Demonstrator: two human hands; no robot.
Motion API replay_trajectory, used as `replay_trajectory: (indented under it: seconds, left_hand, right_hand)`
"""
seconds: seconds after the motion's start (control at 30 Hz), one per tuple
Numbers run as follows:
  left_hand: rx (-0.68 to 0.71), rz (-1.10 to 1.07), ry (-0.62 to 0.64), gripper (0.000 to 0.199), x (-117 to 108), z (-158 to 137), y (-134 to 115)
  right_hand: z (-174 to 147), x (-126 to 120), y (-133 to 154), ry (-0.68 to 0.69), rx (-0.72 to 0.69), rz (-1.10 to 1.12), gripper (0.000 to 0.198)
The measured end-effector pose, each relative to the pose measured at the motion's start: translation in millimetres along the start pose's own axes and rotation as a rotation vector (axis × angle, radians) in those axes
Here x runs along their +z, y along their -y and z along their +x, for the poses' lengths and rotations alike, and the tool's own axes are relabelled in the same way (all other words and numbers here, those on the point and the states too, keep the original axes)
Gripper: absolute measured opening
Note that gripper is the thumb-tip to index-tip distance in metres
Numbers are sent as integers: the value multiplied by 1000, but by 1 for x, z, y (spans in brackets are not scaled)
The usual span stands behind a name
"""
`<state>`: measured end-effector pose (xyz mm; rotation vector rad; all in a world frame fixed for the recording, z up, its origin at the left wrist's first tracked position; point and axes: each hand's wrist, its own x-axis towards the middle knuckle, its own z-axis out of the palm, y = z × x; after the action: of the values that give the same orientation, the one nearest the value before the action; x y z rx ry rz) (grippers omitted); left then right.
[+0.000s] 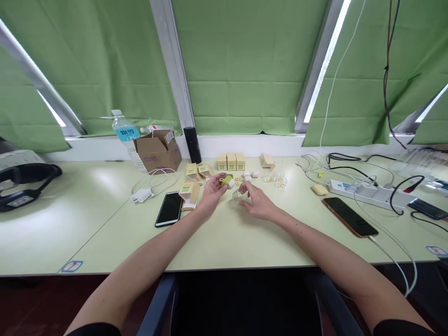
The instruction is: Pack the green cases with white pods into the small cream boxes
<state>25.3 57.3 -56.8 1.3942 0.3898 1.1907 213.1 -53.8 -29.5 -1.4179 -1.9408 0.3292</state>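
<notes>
My left hand is closed on a small green-and-white object with a yellowish loop; I cannot make out its exact kind. My right hand grips a small see-through cup between thumb and fingers, just right of the green piece. Beyond the hands lie small white pieces and several tiny yellow bits. Farther right stand see-through containers with yellow bits in them. Opened cardboard boxes with green labels lie left of my left hand.
Several small closed boxes stand in a row at the back, with another open box to their right. A phone lies left, another phone right. A power strip with tangled cables, a carton and headphones surround the area.
</notes>
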Motion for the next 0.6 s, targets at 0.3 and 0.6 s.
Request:
replay_trajectory:
  seconds: [0.3, 0.6]
  left_hand:
    - [108, 178, 206, 41, 4, -4, -9]
    - [46, 553, 364, 41, 9, -18, -22]
  right_hand:
    - [4, 12, -28, 196, 164, 457, 74]
    - [8, 10, -41, 268, 129, 580, 78]
